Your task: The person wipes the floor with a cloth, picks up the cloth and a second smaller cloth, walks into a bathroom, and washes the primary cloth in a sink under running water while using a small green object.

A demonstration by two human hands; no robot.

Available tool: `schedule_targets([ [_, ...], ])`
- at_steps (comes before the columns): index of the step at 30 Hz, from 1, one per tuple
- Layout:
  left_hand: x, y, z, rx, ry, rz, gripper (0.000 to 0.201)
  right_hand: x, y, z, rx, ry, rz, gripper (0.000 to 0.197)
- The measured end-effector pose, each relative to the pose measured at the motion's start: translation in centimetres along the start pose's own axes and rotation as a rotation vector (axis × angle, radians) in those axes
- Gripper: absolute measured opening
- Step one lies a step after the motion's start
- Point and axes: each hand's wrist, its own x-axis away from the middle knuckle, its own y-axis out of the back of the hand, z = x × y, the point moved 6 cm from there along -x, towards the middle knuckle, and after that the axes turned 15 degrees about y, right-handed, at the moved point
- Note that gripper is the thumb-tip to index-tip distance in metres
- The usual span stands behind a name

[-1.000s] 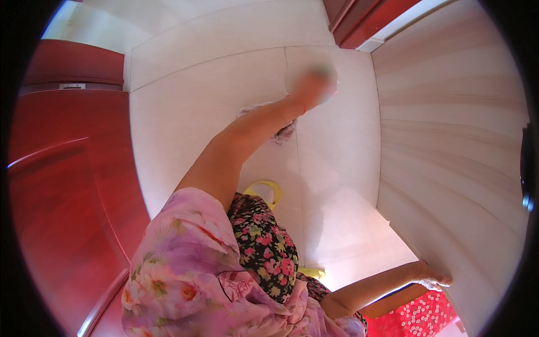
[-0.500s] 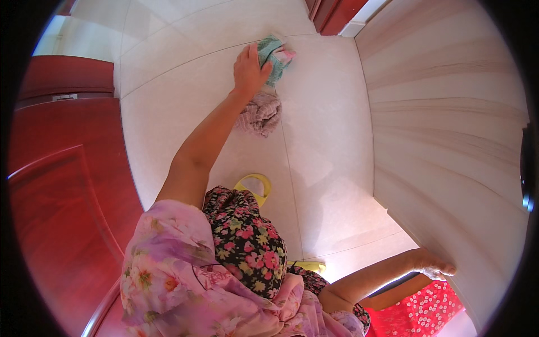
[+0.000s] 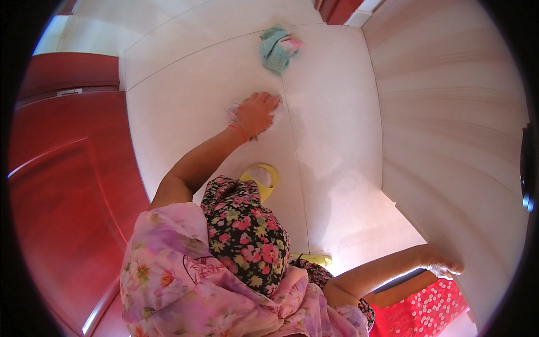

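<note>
My left hand (image 3: 257, 115) is on the tiled floor, its fingers curled over a crumpled mauve cloth (image 3: 232, 112). Most of that cloth is hidden beneath the hand; only its edges show. Farther ahead lies a teal cloth (image 3: 275, 53) with a pink and white patch, apart from the hand. At the lower right, my right hand (image 3: 442, 265) grips the edge of a pale wood-grain panel (image 3: 449, 140).
A red panelled door (image 3: 67, 168) stands along the left, and a red frame (image 3: 339, 10) shows at the far right. Yellow slippers (image 3: 271, 182) are below me on the pale floor tiles (image 3: 337, 101). Red flowered fabric (image 3: 421, 306) hangs beside my right arm.
My left hand has left the teal cloth, come back toward me and closed over the mauve cloth. The teal cloth stays on the floor. My right hand keeps its hold on the panel edge.
</note>
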Motion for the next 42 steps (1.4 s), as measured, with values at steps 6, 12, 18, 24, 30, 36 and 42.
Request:
schedule_targets([
  [6,-2.0,-0.3,-0.7,1.398,0.681,0.265,0.015,1.3,-0.6,0.1,0.017,0.027,0.138,0.07],
  [12,-1.4,-3.6,-7.9,2.217,0.641,1.102,0.015,16.8,0.0,-4.0,-0.092,-0.599,0.508,0.082],
  [18,3.6,-2.5,-10.2,1.694,0.721,0.899,0.037,33.5,1.6,1.5,-0.674,-1.213,1.241,0.078],
  [24,4.8,-0.6,-11.2,1.465,0.412,0.98,0.049,33.0,1.9,5.7,-0.891,-1.582,1.286,0.057],
  [30,6.8,0.0,-11.6,1.527,0.385,1.175,0.04,26.9,5.1,5.3,-0.815,-1.918,0.853,0.045],
  [36,8.6,-3.2,-13.9,2.192,0.738,1.855,0.043,24.6,5.7,2.1,-0.758,-1.757,0.764,0.044],
  [42,6.8,-10.6,-8.4,1.286,0.524,1.019,0.026,33.0,14.2,-8.4,-0.107,-1.664,1.074,0.023],
])
